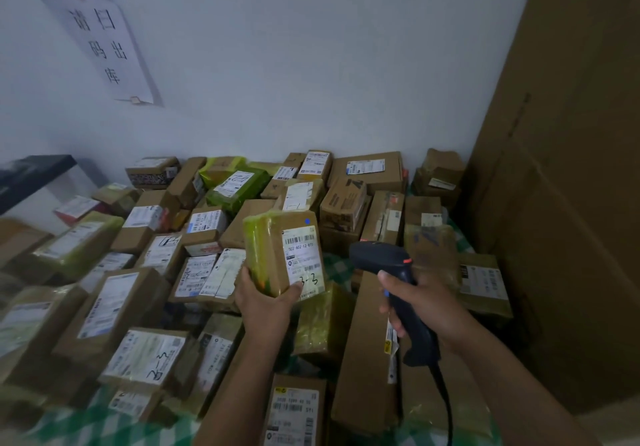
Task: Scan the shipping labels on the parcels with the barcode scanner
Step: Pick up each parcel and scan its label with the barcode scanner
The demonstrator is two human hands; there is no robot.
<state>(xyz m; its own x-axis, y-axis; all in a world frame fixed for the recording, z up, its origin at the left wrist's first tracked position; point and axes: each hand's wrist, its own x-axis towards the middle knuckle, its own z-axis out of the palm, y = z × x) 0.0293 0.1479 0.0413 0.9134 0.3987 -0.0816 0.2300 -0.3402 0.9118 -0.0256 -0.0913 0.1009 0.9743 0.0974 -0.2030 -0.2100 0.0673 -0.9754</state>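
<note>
Clasps the lower end of a taped parcel (273,255) in the left grip (266,302), thumb on its shipping label (304,258), upright. Wraps the right grip (420,303) round the barcode scanner (381,257) handle, head just beside the label. Shows other parcels (114,302) crowding the checked tabletop (79,425) beneath.

Parcels (145,272) crowd the table — tall cardboard sheet (568,203) walls the right; air above open.
</note>
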